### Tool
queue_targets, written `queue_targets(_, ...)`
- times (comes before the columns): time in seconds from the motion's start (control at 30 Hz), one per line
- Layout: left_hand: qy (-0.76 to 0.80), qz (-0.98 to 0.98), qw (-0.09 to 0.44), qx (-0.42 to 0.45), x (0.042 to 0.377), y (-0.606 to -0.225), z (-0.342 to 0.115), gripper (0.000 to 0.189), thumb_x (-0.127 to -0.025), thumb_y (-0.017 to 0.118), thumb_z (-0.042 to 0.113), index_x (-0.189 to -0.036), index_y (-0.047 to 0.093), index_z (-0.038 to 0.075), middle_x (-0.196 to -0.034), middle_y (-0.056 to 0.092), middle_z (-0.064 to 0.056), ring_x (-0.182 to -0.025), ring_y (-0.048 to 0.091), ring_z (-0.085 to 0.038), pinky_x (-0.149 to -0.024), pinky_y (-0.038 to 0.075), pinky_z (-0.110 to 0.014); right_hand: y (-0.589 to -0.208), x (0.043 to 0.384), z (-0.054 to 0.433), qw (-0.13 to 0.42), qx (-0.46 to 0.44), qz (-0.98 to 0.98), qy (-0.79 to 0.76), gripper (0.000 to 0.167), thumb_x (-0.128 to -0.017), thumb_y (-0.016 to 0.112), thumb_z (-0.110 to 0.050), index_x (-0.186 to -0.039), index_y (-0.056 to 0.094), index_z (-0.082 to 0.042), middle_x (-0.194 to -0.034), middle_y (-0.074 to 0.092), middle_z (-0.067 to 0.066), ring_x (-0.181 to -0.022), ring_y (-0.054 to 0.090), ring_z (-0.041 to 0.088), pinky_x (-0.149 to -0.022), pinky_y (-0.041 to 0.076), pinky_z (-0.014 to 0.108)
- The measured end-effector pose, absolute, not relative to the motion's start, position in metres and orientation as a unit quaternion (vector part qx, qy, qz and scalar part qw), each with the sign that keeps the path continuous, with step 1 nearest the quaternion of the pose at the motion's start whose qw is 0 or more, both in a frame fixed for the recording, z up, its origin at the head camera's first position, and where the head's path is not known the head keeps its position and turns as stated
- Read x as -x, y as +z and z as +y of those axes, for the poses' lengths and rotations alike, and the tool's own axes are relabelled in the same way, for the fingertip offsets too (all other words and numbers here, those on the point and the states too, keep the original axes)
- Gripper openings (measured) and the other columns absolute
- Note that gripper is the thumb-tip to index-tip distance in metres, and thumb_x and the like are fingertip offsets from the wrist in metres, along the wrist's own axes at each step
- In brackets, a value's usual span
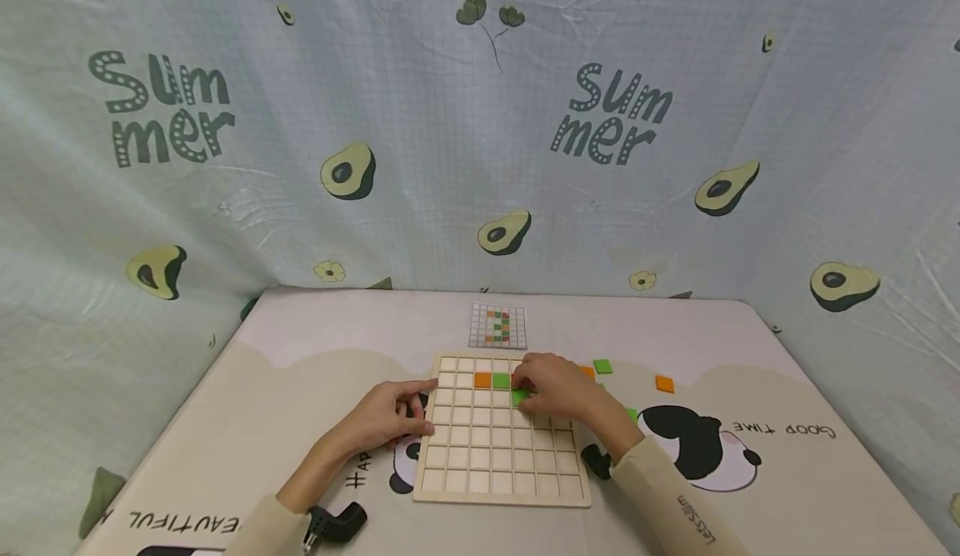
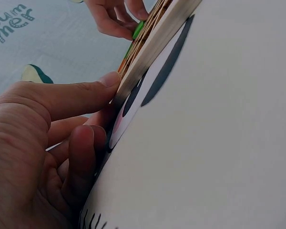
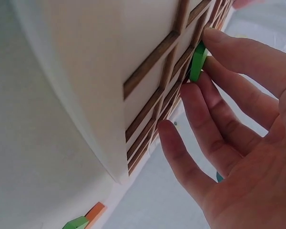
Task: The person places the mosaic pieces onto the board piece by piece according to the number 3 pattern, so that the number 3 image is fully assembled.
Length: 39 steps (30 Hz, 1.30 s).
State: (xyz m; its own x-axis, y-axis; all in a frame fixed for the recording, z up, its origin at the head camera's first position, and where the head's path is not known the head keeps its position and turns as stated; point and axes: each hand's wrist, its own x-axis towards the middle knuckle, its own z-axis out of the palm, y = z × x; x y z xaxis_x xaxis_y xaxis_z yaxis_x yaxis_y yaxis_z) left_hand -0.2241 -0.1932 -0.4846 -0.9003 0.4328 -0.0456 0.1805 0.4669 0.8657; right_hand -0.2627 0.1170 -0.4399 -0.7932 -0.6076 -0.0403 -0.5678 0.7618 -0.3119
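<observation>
A wooden grid board (image 1: 502,500) lies on the table between both hands. My left hand (image 1: 382,416) touches its left edge with the index finger and thumb apart; the other fingers are bent. My right hand (image 1: 558,385) pinches a green square tile (image 3: 198,59) between thumb and fingers, tilted over the board's upper cells. One orange tile (image 1: 482,381) and one green tile (image 1: 501,381) lie side by side in the second row. A bit of red shows beside them, mostly hidden by the right fingers.
Behind the board lies a card (image 1: 498,327) printed with a coloured grid pattern. To the right are loose tiles, including a green tile (image 1: 603,367) and an orange tile (image 1: 664,383); others are partly covered by the right arm. A printed cloth (image 1: 420,231) hangs behind the table.
</observation>
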Motion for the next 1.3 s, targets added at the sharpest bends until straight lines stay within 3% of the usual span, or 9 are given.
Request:
queue_targets(0.93,0.480,0.849,0.129,-0.179,0.224,-0.484,-0.193,0.074,-0.087,0.083,0.019,-0.150,0.051,-0.002,-0.077,0.065,0.000,-0.046,0.043,-0.006,-0.041,0.042,-0.026,-0.443,0.261,0.119,0.060,0.309,0.938,-0.148,0.013,-0.089,0.081,-0.019,-0.102,0.079,-0.017,-0.095,0.066,-0.007,-0.081,0.056,0.007,-0.073,0.050,0.030)
queue_targets(1.3,0.481,0.849,0.127,-0.177,0.224,-0.485,-0.192,0.075,-0.087,0.084,0.020,-0.150,0.051,-0.002,-0.078,0.065,0.000,-0.047,0.044,-0.006,-0.041,0.041,-0.025,-0.426,0.255,0.134,0.039,0.290,0.939,-0.179,0.015,-0.089,0.079,-0.015,-0.103,0.079,-0.014,-0.096,0.069,-0.005,-0.087,0.063,0.011,-0.079,0.053,0.032)
